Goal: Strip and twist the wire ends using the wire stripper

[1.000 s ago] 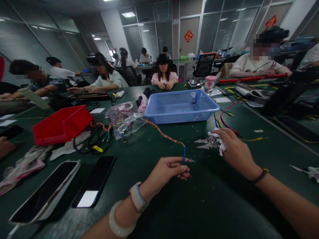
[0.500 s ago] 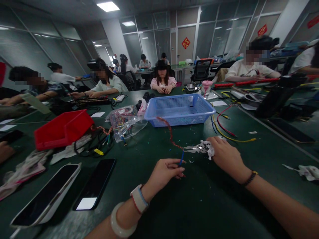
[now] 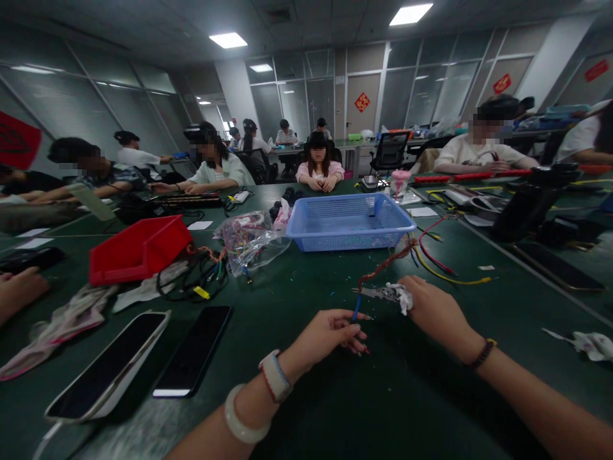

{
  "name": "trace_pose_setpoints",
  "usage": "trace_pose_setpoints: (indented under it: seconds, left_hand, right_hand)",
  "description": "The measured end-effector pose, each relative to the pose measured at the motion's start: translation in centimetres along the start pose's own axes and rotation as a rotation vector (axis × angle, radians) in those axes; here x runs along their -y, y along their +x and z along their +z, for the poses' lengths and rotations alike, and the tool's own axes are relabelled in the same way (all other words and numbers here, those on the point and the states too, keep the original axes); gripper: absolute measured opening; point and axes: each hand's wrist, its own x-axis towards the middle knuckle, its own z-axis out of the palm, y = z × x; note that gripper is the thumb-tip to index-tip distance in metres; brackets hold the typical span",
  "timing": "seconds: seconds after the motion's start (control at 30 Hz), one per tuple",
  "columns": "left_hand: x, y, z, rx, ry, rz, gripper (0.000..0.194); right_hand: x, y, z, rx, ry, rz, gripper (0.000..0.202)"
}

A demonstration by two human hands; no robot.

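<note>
Between thumb and fingers, my left hand (image 3: 338, 332) pinches a short blue wire (image 3: 357, 308), held upright. From its upper end a twisted reddish-brown strand (image 3: 385, 264) rises and leans to the right. My right hand (image 3: 433, 310) is wrapped round wire-stripping pliers (image 3: 380, 292) whose handles are covered in white material. The jaws of the pliers point left and meet the wire where the blue part joins the brown strand. Whether they are clamped on it I cannot tell.
A blue basket (image 3: 352, 239) stands ahead, with a plastic bag of wires (image 3: 249, 239) and a red bin (image 3: 141, 249) to its left. Two phones (image 3: 196, 351) lie at the left. Yellow and red wires (image 3: 450, 271) lie at the right. Co-workers sit around the table.
The brown strand has swung from leaning left to leaning right above the jaws. Both hands stay close together with wire and pliers; the whole view has shifted slightly.
</note>
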Motion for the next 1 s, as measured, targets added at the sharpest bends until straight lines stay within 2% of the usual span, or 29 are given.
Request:
trace_pose_setpoints:
  seconds: [0.13, 0.37, 0.53, 0.73, 0.8, 0.87, 1.0]
  left_hand:
    - [0.0, 0.0, -0.1, 0.053, -0.039, 0.024, 0.036]
    - [-0.6, -0.3, 0.1, -0.032, -0.029, 0.009, 0.03]
    - [-0.5, -0.4, 0.2, -0.022, -0.052, 0.016, 0.03]
    - [-0.1, -0.2, 0.1, -0.024, -0.09, 0.057, 0.037]
    - [-0.1, -0.2, 0.0, -0.015, -0.093, 0.079, 0.039]
    - [-0.1, -0.2, -0.1, 0.002, -0.068, 0.095, 0.04]
    - [-0.2, -0.4, 0.1, 0.053, -0.008, 0.131, 0.04]
  right_hand:
    - [-0.4, 0.3, -0.3, 0.045, 0.021, 0.005, 0.016]
    - [-0.5, 0.9, -1.1, 0.155, 0.066, -0.06, 0.019]
    - [-0.4, 1.3, -1.7, 0.214, 0.03, -0.067, 0.018]
    - [-0.4, 1.5, -2.0, 0.367, 0.005, -0.13, 0.015]
    - [-0.5, 1.4, -2.3, 0.451, 0.087, -0.182, 0.014]
    - [-0.7, 1.3, -2.7, 0.604, 0.209, -0.198, 0.017]
    - [-1.3, 0.7, -3.7, 0.955, 0.468, -0.041, 0.028]
